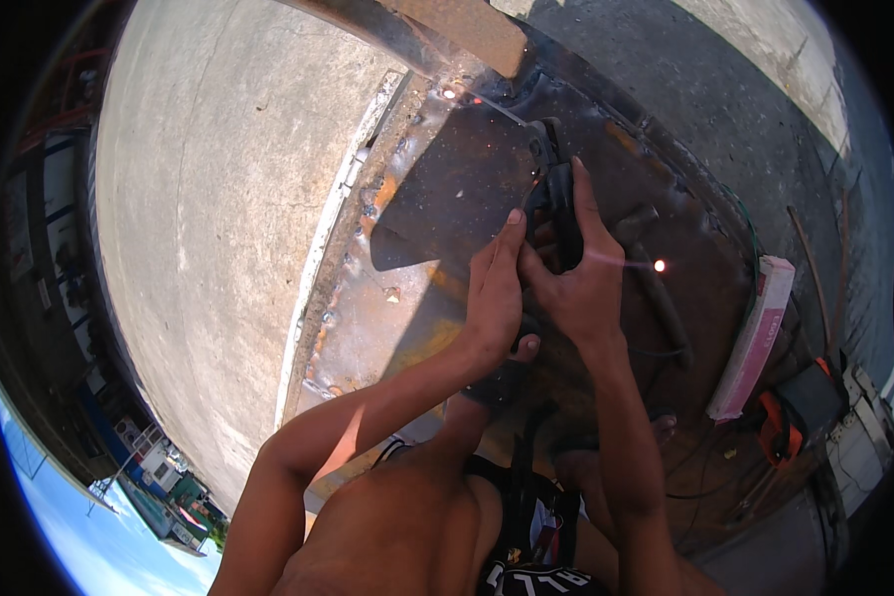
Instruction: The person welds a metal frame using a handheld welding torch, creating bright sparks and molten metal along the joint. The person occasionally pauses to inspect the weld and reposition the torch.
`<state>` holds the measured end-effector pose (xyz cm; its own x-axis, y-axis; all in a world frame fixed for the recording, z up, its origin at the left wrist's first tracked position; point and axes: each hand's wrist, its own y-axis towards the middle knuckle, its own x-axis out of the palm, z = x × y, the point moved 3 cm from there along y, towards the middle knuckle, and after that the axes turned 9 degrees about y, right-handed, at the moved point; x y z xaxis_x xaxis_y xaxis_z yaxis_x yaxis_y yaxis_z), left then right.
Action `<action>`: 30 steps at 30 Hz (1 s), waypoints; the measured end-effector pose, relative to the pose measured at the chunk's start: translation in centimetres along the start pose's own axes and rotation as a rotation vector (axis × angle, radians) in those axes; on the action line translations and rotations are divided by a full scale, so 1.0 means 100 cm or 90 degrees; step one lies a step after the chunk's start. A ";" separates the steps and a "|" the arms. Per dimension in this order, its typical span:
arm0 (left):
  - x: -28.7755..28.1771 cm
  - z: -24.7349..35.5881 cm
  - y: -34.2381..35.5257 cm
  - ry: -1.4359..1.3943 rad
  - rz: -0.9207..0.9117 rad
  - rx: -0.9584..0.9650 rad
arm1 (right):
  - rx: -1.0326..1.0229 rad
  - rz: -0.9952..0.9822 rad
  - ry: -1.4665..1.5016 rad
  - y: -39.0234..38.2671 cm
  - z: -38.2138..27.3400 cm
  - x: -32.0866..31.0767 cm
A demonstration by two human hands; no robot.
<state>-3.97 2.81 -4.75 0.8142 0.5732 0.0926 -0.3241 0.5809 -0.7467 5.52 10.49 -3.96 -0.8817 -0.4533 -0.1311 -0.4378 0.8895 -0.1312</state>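
A glowing spot [449, 94] marks the plate's [422, 204] upper-left corner. The left hand [494, 283] is against the holder [565, 214]; whether it grips, I cannot tell. A rod [502, 109] runs from the holder, above the plate's middle, toward that corner. The right hand [578, 283] grasps the holder. Rightward lies a hammer [666, 316], then, by the right edge, a box [751, 343].

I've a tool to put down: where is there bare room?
Barest: the concrete left of the white strip. Also the shadowed patch of plate between that strip and the holder, though near the glowing spot. Crowded: right of the right hand, with the hammer, pink box and orange-black object.
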 end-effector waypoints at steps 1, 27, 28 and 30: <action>0.000 0.001 0.000 0.023 -0.017 -0.005 | -0.012 0.002 -0.006 0.000 0.001 0.000; -0.001 -0.003 0.002 -0.051 -0.024 -0.007 | -0.006 -0.010 -0.023 0.001 0.007 0.004; -0.002 -0.002 0.002 -0.051 -0.027 -0.008 | -0.008 -0.010 -0.021 0.001 0.006 0.004; -0.001 -0.001 0.001 -0.053 -0.032 -0.010 | -0.012 -0.011 -0.017 0.001 0.006 0.004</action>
<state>-4.05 2.75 -4.90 0.7863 0.5898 0.1839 -0.2757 0.6014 -0.7499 5.25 10.39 -4.57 -0.8692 -0.4693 -0.1557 -0.4558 0.8825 -0.1155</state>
